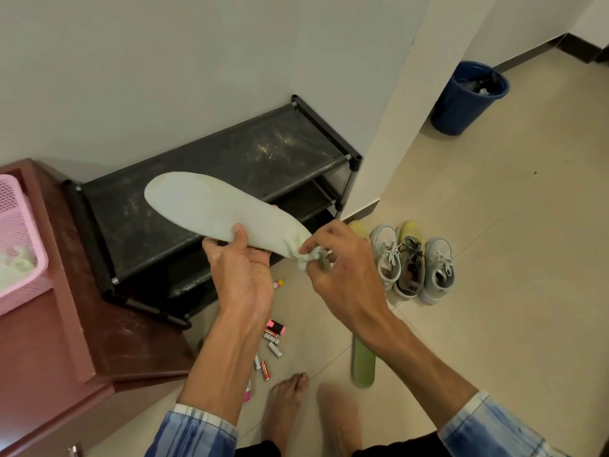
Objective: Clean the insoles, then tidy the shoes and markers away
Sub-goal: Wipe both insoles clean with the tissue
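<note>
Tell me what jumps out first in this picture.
The pale insole at centre stands out, gripped by the left hand while the right hand pinches a wadded cloth against one end. Behind it stands a dusty black shoe rack; shoes stand in a row at right, with a blue bin beyond them.

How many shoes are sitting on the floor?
3, side by side on the tiled floor: pale grey sneaker, yellow-and-dark sneaker, blue-grey sneaker. The right hand may hide another.
</note>
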